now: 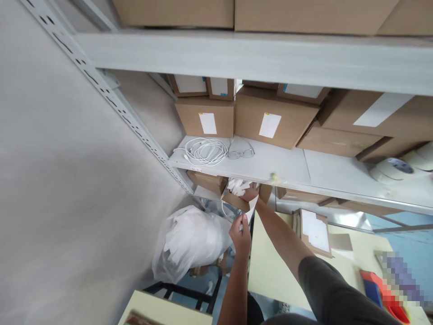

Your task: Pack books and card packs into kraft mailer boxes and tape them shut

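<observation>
Below the middle shelf, an open cardboard box (235, 201) holds a heap of white pieces (237, 186), too small to name from here. My right hand (251, 193) reaches into this box among them; its fingers are partly hidden. Just in front of the box, my left hand (241, 232) is closed with thumb and fingers on a white paper slip (251, 210). The slip stands upward from the fingers and its top reaches my right wrist. A white cord (223, 208) hangs at the box's front left corner.
The metal shelf (284, 164) above bears a coiled white cable (206, 152), eyeglasses (241, 154), tape rolls (391, 170) and cartons (277, 115). A large white plastic bag (194, 241) stands at left. A flat carton (314, 232) lies on the pale table (270, 271).
</observation>
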